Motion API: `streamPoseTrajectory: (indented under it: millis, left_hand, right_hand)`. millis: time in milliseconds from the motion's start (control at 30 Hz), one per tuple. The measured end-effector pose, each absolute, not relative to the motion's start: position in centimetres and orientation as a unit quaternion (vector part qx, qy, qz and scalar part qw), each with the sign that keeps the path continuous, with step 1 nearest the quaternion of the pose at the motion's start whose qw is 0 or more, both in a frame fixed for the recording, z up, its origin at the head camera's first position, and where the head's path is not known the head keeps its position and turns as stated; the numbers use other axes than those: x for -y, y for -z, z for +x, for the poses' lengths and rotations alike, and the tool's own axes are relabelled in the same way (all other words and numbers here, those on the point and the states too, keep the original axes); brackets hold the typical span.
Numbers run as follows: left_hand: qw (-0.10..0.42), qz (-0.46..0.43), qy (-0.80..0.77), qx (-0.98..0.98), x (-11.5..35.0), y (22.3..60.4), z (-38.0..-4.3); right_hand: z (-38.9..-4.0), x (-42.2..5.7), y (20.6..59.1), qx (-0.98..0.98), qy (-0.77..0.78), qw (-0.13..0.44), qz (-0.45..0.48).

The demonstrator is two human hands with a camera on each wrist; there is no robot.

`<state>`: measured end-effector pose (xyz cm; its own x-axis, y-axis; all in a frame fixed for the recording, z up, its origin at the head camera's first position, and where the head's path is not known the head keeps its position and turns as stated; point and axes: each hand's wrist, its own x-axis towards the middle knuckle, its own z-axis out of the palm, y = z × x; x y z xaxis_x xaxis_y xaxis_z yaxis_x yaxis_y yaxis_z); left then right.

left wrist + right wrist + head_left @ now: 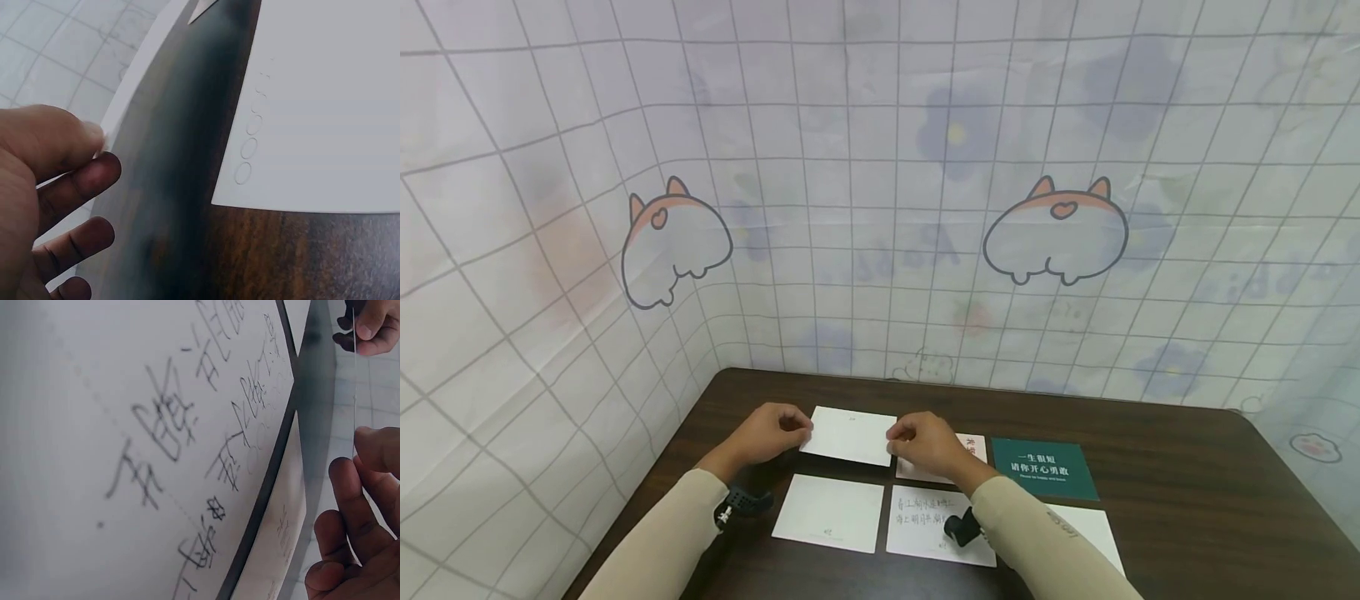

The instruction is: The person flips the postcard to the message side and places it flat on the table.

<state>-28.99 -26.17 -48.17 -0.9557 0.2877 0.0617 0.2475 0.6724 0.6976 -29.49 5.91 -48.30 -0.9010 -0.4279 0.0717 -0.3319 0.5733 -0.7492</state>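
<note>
A white postcard-like card (pixel 848 435) is held at its two short sides, raised above the far left part of the table. My left hand (pixel 771 433) pinches its left edge between thumb and index finger. At the opposite edge, my right hand (pixel 928 446) pinches it the same way. The right wrist view catches the card edge-on as a thin line between both hands. Below it lie a blank-looking white card (pixel 827 512) and a white card with handwriting (pixel 917 533). A pale pink card (pixel 976 447) is partly hidden behind my right hand.
On the dark wood table (pixel 1195 492), a green card with white characters (pixel 1037 468) lies right of the pink one. Another white card (pixel 1093 529) is partly covered by my right sleeve. Grid-patterned cloth (pixel 880 250) hangs behind and left of the table.
</note>
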Motion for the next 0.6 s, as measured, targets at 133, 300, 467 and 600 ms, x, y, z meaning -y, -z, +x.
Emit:
streamPoseTrajectory:
  millis: [133,300,467,600]
  left_hand:
    - [0.035,0.14,-0.379,-0.914,26.1,48.5,-28.9]
    - [0.04,0.138,-0.376,-0.915,26.0,48.8,-29.1]
    - [0.04,0.139,-0.372,-0.917,26.0,49.1,-29.1]
    - [0.038,0.138,-0.363,-0.921,26.0,49.2,-29.0]
  right_hand:
    - [-29.5,-5.6,48.7,-0.89,0.398,0.062,-0.215]
    - [-29.4,-5.4,48.8,-0.896,0.387,0.064,-0.209]
    - [-29.5,-5.2,49.0,-0.902,0.372,0.058,-0.212]
    - [-29.6,-4.9,49.2,-0.908,0.356,0.055,-0.215]
